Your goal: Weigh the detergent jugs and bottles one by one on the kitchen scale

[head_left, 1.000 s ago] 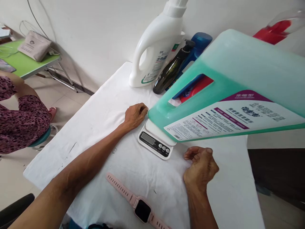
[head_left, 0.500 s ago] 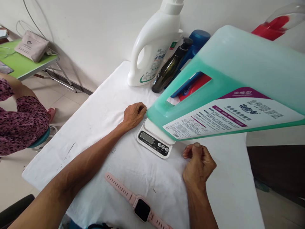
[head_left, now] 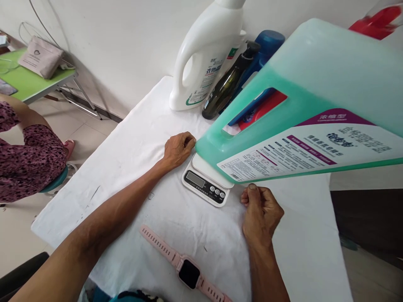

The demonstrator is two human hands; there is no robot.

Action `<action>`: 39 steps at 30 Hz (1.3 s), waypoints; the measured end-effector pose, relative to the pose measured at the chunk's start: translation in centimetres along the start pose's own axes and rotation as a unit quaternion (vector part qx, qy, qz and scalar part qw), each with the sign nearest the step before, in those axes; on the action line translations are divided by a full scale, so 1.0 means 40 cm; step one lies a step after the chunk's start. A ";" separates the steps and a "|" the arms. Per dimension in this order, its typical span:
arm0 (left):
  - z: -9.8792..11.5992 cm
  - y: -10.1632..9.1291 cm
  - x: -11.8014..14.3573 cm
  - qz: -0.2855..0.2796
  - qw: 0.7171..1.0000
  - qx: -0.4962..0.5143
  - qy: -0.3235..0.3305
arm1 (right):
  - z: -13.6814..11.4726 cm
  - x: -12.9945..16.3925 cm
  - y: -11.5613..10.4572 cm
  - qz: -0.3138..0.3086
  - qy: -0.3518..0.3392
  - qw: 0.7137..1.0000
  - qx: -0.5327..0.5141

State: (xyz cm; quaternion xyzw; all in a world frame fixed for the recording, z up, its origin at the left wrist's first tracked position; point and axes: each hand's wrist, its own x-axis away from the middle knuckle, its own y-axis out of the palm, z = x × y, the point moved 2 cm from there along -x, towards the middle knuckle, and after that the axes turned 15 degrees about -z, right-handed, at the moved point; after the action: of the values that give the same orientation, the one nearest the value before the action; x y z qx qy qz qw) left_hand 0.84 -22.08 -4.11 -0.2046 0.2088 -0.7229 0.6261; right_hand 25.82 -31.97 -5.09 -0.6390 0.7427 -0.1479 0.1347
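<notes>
Both hands resting by kitchen scale [head_left: 208, 183] on white cloth [head_left: 141, 126].
L hand [head_left: 178, 149] fingers curled loose, empty, at scale's left; R hand [head_left: 262, 212] clenched, empty, just right. Teal jug [head_left: 302, 105] lies tilted on scale; pink watch [head_left: 185, 270] near.

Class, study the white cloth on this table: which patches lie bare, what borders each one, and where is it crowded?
One bare patch lies left of the left hand, running toward the white jug. Another lies between the scale and the pink watch. A third stretches right of the right hand. The back is crowded: dark bottle, blue bottle, and the green jug on the scale.
</notes>
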 end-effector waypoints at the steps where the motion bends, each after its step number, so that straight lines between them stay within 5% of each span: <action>1: -0.001 0.001 -0.001 0.001 1.000 0.000 0.003 | -0.001 0.000 0.000 -0.002 0.002 1.000 0.006; 39: 0.002 -0.002 0.001 -0.005 1.000 -0.006 -0.008 | 0.000 0.002 -0.003 0.006 -0.003 1.000 0.003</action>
State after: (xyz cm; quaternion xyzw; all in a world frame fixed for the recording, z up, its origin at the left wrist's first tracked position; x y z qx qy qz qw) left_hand 0.81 -22.10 -4.01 -0.2148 0.2069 -0.7229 0.6232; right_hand 25.90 -32.06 -5.03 -0.6346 0.7457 -0.1476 0.1392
